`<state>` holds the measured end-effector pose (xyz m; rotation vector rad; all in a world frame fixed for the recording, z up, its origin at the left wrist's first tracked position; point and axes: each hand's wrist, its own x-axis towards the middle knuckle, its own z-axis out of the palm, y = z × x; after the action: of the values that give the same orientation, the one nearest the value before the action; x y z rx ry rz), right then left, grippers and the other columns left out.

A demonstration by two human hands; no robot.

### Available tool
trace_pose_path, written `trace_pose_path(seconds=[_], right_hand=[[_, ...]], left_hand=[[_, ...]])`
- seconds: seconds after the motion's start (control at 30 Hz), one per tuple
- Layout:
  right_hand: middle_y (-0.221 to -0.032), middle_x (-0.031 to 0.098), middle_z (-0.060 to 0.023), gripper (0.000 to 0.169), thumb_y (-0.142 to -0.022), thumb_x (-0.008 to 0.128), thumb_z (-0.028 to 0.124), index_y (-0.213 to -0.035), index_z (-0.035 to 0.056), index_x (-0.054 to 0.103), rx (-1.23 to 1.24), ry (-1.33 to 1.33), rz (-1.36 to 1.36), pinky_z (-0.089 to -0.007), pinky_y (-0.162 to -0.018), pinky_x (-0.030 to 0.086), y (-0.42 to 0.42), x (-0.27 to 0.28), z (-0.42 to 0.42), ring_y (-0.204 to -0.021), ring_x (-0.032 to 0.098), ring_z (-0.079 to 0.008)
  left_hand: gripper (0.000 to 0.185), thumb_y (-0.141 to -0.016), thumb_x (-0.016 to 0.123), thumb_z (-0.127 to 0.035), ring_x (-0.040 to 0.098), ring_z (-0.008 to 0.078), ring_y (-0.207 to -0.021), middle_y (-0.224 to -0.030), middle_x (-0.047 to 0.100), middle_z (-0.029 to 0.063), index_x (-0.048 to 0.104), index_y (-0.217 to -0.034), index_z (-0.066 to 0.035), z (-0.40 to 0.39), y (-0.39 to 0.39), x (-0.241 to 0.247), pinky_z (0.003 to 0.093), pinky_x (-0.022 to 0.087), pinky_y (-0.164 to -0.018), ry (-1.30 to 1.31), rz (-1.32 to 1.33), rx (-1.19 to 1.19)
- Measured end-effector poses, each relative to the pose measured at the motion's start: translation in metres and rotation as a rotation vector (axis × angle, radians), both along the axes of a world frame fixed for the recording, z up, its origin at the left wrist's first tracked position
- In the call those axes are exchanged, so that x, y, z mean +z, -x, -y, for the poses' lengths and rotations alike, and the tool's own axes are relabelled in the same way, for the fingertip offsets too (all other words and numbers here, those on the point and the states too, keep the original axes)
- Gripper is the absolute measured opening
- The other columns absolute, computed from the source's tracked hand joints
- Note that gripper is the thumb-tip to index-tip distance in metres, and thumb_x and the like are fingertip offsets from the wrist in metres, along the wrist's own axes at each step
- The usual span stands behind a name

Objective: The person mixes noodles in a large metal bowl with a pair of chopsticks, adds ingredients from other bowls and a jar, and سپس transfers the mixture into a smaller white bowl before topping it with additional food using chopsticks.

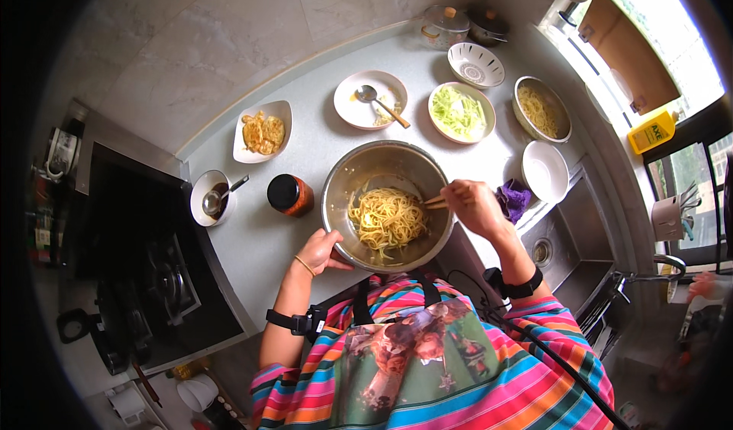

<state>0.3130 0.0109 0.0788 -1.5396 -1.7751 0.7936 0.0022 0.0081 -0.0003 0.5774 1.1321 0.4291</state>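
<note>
A large stainless steel mixing bowl stands at the counter's near edge, with noodles and pale green shreds in it. My left hand grips the bowl's rim at its lower left, thumb on the rim. In my right hand, above the bowl's right rim, is a pair of wooden chopsticks; their tips reach the noodles' right side. Left of the bowl stands a black-lidded jar of red sauce. Beyond the bowl are a plate with a spoon and minced bits, and a bowl of shredded green vegetable.
Fried egg pieces lie in a square white bowl; a small bowl holds dark sauce and a ladle. At right are a steel bowl of noodles, a white bowl, a purple cloth and a sink. A stove is at left.
</note>
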Motion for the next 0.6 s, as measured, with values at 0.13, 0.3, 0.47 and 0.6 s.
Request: trace_pose_path(seconds=[0.13, 0.3, 0.47, 0.6], right_hand=[[-0.062, 0.058, -0.0069, 0.014, -0.084, 0.054, 0.011, -0.081, -0.0026, 0.059, -0.033, 0.081, -0.245, -0.0235, -0.051, 0.045, 0.003, 0.003, 0.01, -0.056, 0.055, -0.0105], [-0.069, 0.058, -0.0036, 0.009, -0.082, 0.058, 0.009, -0.083, 0.0004, 0.058, -0.023, -0.002, -0.386, -0.0205, -0.055, 0.044, 0.021, -0.014, -0.006, -0.061, 0.053, -0.0071], [-0.074, 0.059, -0.0111, 0.008, -0.08, 0.057, 0.006, -0.083, -0.0008, 0.056, 0.178, -0.095, -0.281, -0.0261, -0.056, 0.046, 0.055, -0.039, -0.04, -0.061, 0.056, -0.0155], [-0.065, 0.056, -0.0098, 0.015, -0.083, 0.052, 0.009, -0.076, -0.0037, 0.054, 0.203, 0.147, -0.231, -0.0259, -0.049, 0.042, 0.058, -0.026, -0.037, -0.055, 0.054, -0.0141]], left_hand=[[0.028, -0.08, 0.043, -0.016, 0.06, 0.0294, -0.079, -0.093, 0.054, 0.0167, 0.04, -0.101, 0.001, 0.0, 0.0, 0.002, 0.0505, 0.052, -0.062, -0.007, 0.003, -0.003], [0.028, -0.08, 0.041, -0.013, 0.059, 0.0278, -0.081, -0.096, 0.054, 0.0141, 0.04, -0.106, -0.002, -0.002, -0.003, 0.007, 0.0528, 0.051, -0.063, 0.022, -0.037, -0.019], [0.032, -0.08, 0.042, -0.016, 0.059, 0.0285, -0.082, -0.096, 0.055, 0.0158, 0.041, -0.107, 0.002, -0.003, -0.003, 0.013, 0.05, 0.052, -0.063, -0.017, -0.036, -0.037], [0.028, -0.08, 0.041, -0.014, 0.06, 0.0269, -0.081, -0.092, 0.058, 0.0147, 0.047, -0.103, 0.001, -0.003, -0.003, 0.005, 0.0495, 0.052, -0.062, -0.018, -0.007, -0.052]])
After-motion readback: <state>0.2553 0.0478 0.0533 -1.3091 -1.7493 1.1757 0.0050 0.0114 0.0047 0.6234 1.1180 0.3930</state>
